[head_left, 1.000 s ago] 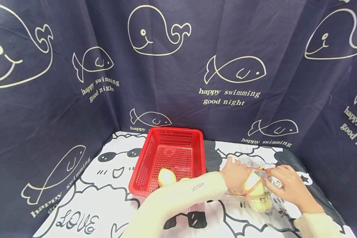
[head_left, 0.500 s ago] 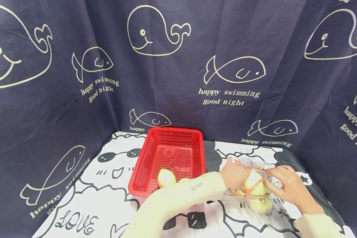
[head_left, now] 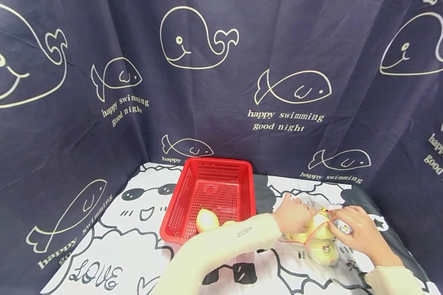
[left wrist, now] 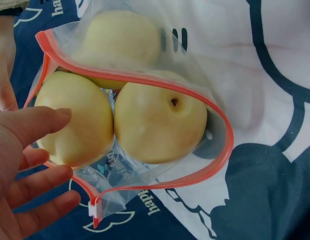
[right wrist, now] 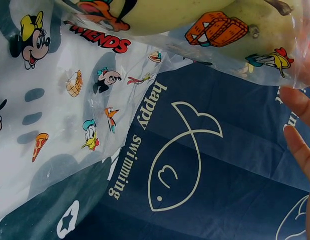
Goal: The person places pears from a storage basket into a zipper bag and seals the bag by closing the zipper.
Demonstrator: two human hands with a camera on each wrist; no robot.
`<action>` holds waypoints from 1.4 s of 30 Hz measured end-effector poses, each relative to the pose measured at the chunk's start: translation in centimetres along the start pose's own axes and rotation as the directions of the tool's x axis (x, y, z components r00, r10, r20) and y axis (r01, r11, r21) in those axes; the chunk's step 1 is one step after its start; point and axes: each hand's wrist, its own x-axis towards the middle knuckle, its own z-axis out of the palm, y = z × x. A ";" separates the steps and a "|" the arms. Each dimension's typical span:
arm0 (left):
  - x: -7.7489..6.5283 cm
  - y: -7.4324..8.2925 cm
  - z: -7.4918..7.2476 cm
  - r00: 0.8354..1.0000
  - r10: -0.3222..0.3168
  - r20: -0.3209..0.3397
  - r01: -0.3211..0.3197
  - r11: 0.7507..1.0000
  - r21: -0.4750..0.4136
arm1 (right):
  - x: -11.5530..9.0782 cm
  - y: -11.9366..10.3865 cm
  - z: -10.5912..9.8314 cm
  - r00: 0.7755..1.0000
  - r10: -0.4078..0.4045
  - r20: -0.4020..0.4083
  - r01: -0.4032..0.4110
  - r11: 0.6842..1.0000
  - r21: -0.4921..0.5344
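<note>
A clear zip bag (left wrist: 215, 120) with a red zip rim and cartoon prints lies at the right of the table, its mouth spread wide. Inside are several pale yellow pears (left wrist: 160, 120). My left hand (head_left: 294, 215) is at the mouth's left side. In the left wrist view, its thumb lies over the left pear (left wrist: 77, 122), and the other fingers are spread and slightly bent, not wrapped around it. From the right, my right hand (head_left: 358, 229) pinches the red rim between thumb and fingers. The right wrist view shows only some of its fingertips beside the printed plastic.
A red perforated basket (head_left: 166, 229) stands left of the bag. It holds a pear (head_left: 206, 220) and another one (head_left: 229, 222), partly hidden by my left sleeve (head_left: 240, 233). Dark printed curtains (head_left: 221, 98) enclose the back and sides.
My left hand has shifted slightly upward and loosened at the bag's mouth. The pear beneath it shows lower among the others, and the red rim lies differently. My right hand has kept its place.
</note>
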 end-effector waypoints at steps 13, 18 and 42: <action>0.0 0.2 0.0 0.999 0.005 0.045 -0.005 1.000 -0.004 | -0.2 -0.1 0.0 1.000 0.007 -0.005 -0.007 1.000 -0.009; -0.2 0.1 -0.4 0.997 -0.004 0.079 0.005 1.000 -0.009 | -0.3 0.0 0.0 1.000 0.012 -0.003 -0.012 1.000 -0.009; -1.0 -1.8 -1.4 0.992 -0.039 0.122 0.045 0.998 -0.045 | 0.1 -0.1 0.3 1.000 0.003 -0.015 -0.003 1.000 -0.015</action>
